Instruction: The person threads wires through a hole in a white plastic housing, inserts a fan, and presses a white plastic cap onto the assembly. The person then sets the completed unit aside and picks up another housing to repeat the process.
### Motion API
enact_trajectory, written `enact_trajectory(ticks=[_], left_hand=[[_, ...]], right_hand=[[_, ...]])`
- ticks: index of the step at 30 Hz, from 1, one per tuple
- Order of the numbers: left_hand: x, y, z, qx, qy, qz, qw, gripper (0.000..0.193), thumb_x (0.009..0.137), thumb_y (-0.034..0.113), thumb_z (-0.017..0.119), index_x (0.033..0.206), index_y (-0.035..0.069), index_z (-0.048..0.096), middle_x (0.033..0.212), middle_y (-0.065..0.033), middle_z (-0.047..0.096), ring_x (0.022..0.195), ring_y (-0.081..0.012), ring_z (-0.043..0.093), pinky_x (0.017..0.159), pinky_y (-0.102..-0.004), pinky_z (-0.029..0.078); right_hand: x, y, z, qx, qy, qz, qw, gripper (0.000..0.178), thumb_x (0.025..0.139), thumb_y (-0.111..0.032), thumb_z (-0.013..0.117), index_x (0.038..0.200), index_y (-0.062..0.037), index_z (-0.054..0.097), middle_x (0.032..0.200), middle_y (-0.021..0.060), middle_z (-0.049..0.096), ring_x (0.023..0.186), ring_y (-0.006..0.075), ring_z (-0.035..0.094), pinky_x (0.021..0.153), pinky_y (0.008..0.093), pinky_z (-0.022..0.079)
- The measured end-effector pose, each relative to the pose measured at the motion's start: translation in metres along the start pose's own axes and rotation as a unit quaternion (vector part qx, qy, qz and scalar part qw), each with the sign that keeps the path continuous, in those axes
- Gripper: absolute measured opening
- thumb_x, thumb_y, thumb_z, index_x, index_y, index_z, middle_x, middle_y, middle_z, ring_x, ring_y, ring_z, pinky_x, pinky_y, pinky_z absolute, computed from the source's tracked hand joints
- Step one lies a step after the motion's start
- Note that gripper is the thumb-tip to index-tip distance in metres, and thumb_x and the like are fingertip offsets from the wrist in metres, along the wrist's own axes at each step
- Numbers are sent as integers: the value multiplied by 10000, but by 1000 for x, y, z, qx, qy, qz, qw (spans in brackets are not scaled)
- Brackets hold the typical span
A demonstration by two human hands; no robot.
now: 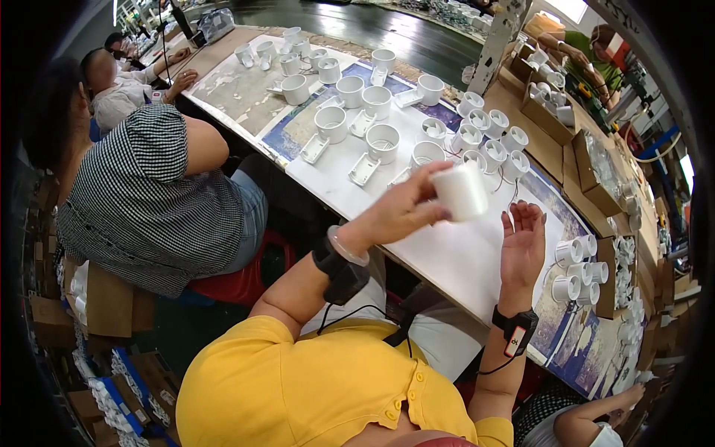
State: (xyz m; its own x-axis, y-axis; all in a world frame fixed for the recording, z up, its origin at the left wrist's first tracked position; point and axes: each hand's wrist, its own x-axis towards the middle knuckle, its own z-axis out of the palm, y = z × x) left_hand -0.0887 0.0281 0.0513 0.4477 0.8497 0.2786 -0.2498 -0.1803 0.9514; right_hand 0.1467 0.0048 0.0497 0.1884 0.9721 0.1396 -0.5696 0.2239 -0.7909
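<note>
Above the white-topped bench (462, 257), the left hand (406, 208) grips a smooth white cylindrical plastic cup (465, 195), slightly blurred, held clear of the surface. Near it on the right, the right hand (523, 246) is apart from the cup, its fingers loosely spread and lightly curled. Beyond both stand round white plastic housings with thin wires (494, 155); farther left, open-topped white cups (383, 141) stand beside small rectangular white plastic pieces (364, 170).

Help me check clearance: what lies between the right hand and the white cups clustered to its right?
In the head view, no object shows between the right hand and the white cups: only a strip of bare tabletop.
</note>
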Motion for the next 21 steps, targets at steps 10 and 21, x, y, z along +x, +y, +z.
enact_trajectory(ticks=[10,21], left_hand=[[-27,0,-186,468,529,77,704,585,906,236,610,1367,3,336,1094,-182,611,923,-283,610,824,-371,487],[-21,-10,-169,726,461,161,483,551,812,181,666,1290,40,431,1104,-167,587,1071,-331,522,951,-380,386]], right_hand=[[9,4,-67,-20,131,33,991,124,954,-185,521,1010,-86,571,879,-6,584,792,104,528,737,257,434],[13,5,-62,-48,94,59,993,115,957,-166,519,974,-65,574,862,18,579,774,116,532,731,252,447]])
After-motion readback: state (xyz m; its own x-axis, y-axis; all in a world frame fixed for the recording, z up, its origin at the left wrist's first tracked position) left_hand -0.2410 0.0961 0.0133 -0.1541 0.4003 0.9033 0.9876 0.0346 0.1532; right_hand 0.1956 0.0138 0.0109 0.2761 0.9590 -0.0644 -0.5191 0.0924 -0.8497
